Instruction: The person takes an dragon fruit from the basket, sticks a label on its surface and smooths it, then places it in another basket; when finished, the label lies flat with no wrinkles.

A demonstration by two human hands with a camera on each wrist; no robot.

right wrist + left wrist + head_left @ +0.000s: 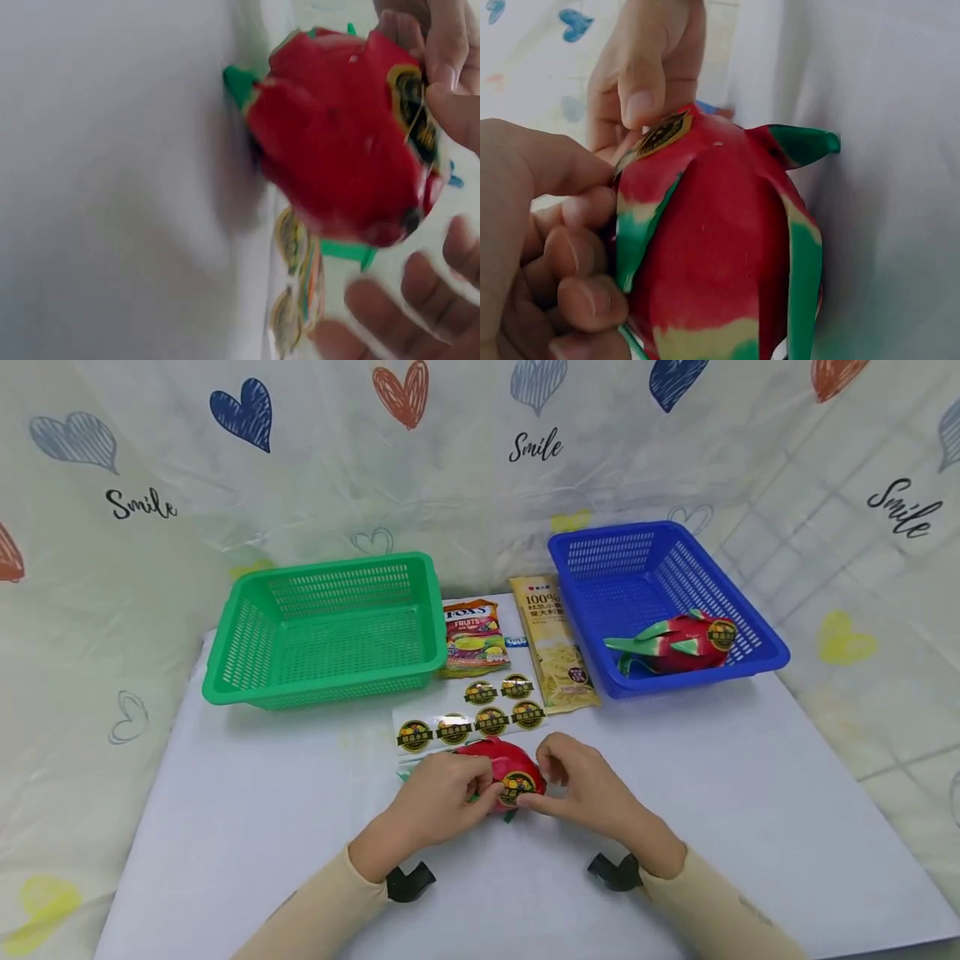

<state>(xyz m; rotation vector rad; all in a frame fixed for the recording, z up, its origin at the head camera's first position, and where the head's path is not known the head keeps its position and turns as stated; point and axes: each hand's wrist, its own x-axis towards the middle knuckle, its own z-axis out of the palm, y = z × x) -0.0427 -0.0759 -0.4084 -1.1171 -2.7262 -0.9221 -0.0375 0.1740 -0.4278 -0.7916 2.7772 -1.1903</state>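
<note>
A red dragon fruit (490,749) with green-tipped scales lies on the table between the two hands. On its side is a round black-and-gold sticker (517,787). My left hand (435,793) holds the fruit from the left, fingers curled against it and thumb at the sticker's edge. From the other side, my right hand (592,789) touches the sticker with its thumb. Its other fingers (427,289) are spread loosely, apart from the fruit in the right wrist view. Just behind the fruit lies a white sheet (405,718) bearing several matching stickers.
A green basket (247,697) stands at the back left. At the back right, a blue basket (600,560) contains another dragon fruit (675,647) with a sticker. Between the baskets lie a Fox's candy bag (474,639) and a yellow pasta packet (558,652).
</note>
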